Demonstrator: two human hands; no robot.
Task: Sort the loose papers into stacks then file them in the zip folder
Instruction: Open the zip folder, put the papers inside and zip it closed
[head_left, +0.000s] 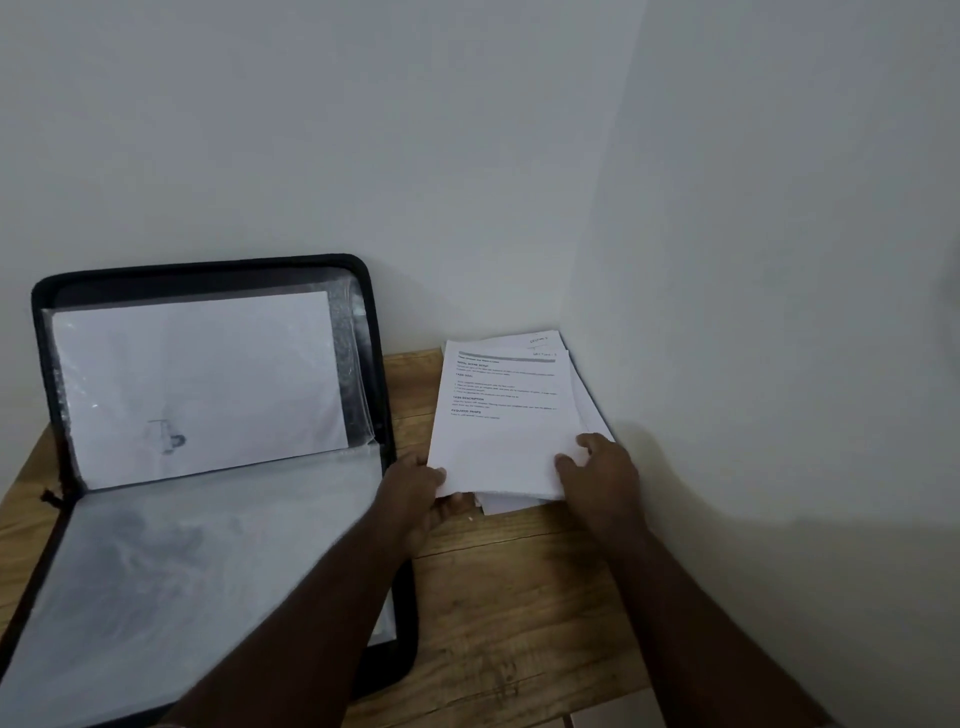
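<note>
The wooden table (498, 613) carries everything, set into a corner of pale walls; on its left side lies 1 zip folder (218, 467), opened flat at the base with its lid propped against the wall, stiff in the black zipped frame but floppy and probably slippery in its clear plastic sleeves, 1 of which in the lid already holds 1 white sheet (197, 384); how many sleeves lie below cannot be counted. Just right of the folder, near the corner, sits 1 loose pile of papers (498, 426), a printed page on top and at least 2 more edges fanned out beneath, the full count hidden. These sheets look light, thin and limp, likely to bend, slide over each other and crease if pinched hard, so a hold at both near corners seems best, with fingers underneath for support. 2 hands work it: the left hand (415, 493) grasps the near left corner, thumb on top and fingers below; the right hand (605, 478) has curled fingers gripping the near right edge of the top sheets
</note>
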